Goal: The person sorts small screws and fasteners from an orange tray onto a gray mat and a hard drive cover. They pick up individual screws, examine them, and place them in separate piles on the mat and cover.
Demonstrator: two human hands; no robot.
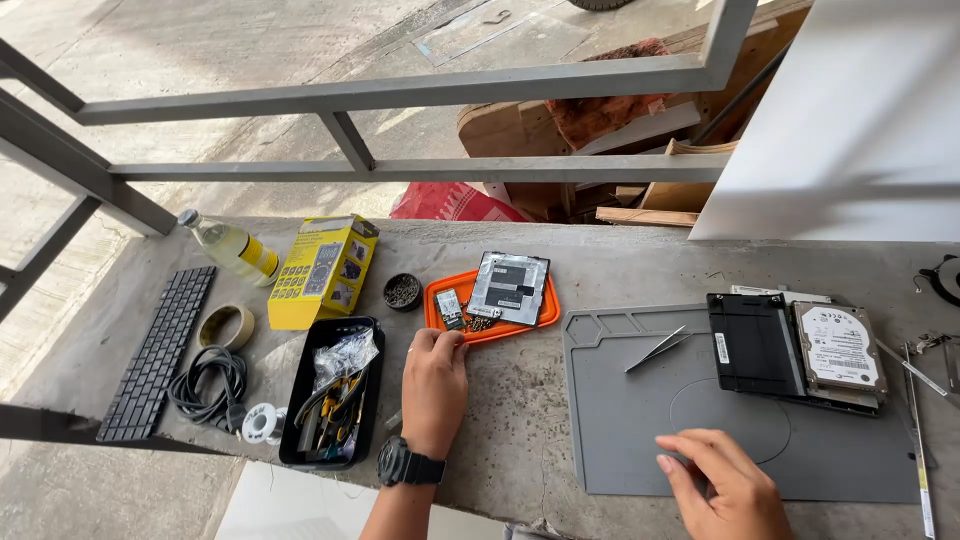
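— What's in hand right now?

— My left hand (pixel 433 385) reaches to the near rim of the orange tray (pixel 440 318), which sits on the concrete worktop (pixel 520 400); the fingers look loosely curled at the edge, pinching nothing I can make out. I judge I'm picking among the small parts there.

— And the other?

— My right hand (pixel 725 487) rests on the grey mat (pixel 620 430), fingers relaxed, slightly spread, empty.

— Anything in the way?

— Tweezers (pixel 657 348) lie on the mat, a hard drive (pixel 840 350) just beyond. The black toolbox (pixel 333 395) sits just beside my left wrist; I'd reach carefully.
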